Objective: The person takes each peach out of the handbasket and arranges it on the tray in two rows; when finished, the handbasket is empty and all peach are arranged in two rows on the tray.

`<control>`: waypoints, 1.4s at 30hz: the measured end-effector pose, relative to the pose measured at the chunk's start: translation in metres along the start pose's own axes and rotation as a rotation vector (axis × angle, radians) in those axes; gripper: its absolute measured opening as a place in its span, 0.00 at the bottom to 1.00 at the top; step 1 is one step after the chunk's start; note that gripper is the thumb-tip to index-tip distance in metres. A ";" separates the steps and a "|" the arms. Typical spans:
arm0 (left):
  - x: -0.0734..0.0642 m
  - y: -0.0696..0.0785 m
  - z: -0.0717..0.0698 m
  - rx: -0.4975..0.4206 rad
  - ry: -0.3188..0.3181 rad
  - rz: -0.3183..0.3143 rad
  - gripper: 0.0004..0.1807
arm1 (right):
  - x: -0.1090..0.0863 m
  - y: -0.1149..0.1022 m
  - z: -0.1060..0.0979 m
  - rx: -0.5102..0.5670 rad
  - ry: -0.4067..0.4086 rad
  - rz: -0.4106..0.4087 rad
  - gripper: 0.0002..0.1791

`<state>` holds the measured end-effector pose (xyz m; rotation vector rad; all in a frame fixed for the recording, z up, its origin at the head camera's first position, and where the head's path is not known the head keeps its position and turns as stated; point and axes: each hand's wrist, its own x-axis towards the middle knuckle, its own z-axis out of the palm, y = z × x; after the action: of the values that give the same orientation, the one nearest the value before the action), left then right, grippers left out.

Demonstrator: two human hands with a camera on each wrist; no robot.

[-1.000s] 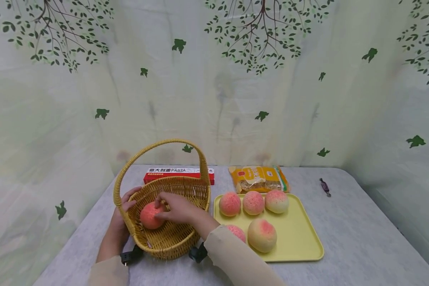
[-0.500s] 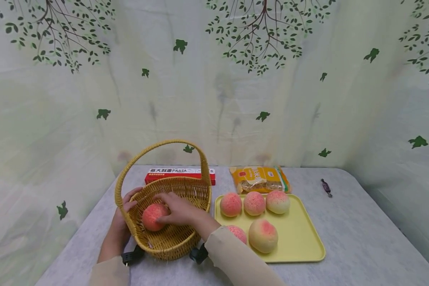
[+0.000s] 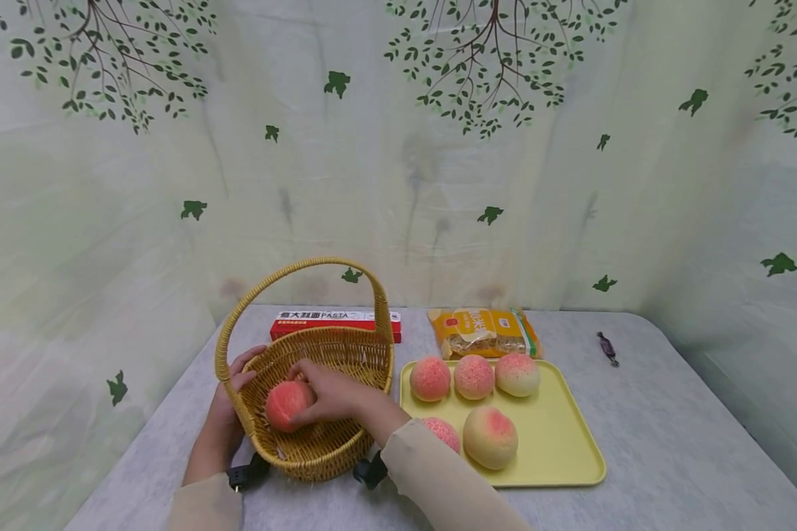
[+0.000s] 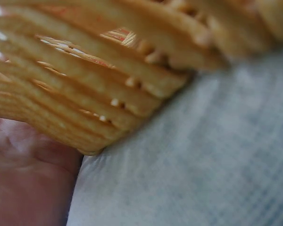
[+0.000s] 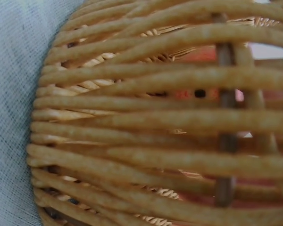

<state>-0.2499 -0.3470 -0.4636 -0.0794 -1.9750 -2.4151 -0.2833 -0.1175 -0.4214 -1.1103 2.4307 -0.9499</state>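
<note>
A wicker basket (image 3: 328, 461) with a tall arched handle stands at the left of the table. At its left rim, my left hand (image 3: 229, 394) holds the basket's side; in the left wrist view its palm (image 4: 28, 174) lies against the weave. Inside the basket, my right hand (image 3: 335, 394) grips a pink peach (image 3: 285, 405), fingers on top and thumb at its near side. The right wrist view looks through the basket's woven wall (image 5: 132, 117), where pink shows through the gaps.
Right of the basket lies a yellow tray (image 3: 558, 442) with several peaches, among them a large pale one (image 3: 490, 439). Behind stand a red-and-white pasta box (image 3: 335, 321) and an orange food bag (image 3: 483, 333). A small dark wrapped item (image 3: 607, 349) lies far right.
My right hand's fingers have spread and then closed around the peach, which has turned slightly inside the basket. The left hand stays at the rim.
</note>
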 end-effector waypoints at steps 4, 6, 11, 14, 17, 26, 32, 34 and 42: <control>0.001 -0.001 -0.002 0.014 0.007 -0.015 0.24 | -0.001 0.000 0.000 0.056 -0.030 0.000 0.34; 0.002 -0.002 -0.002 0.017 0.005 -0.013 0.24 | -0.002 0.000 0.001 0.064 -0.038 -0.002 0.35; 0.002 -0.002 -0.002 0.006 0.005 -0.014 0.23 | -0.002 -0.001 0.001 0.057 -0.045 -0.014 0.35; 0.002 -0.002 -0.002 -0.004 0.007 -0.019 0.22 | -0.002 -0.001 0.001 0.041 -0.045 -0.023 0.35; 0.002 0.000 -0.002 -0.015 0.004 -0.019 0.22 | -0.002 -0.002 0.002 0.018 -0.044 -0.028 0.36; -0.001 0.002 0.000 -0.006 -0.010 -0.009 0.21 | -0.003 -0.005 0.002 -0.050 -0.025 -0.040 0.37; -0.001 0.003 0.002 0.002 0.012 -0.033 0.23 | -0.006 -0.005 -0.002 -0.061 0.036 -0.079 0.40; 0.000 0.003 0.003 0.004 0.022 -0.042 0.23 | -0.008 -0.006 -0.005 -0.067 0.056 -0.094 0.41; 0.002 0.001 0.000 -0.003 0.019 -0.037 0.22 | -0.024 -0.009 -0.015 -0.097 0.067 -0.065 0.39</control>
<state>-0.2521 -0.3474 -0.4624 -0.0207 -1.9822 -2.4320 -0.2704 -0.0964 -0.4042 -1.2152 2.5334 -0.9110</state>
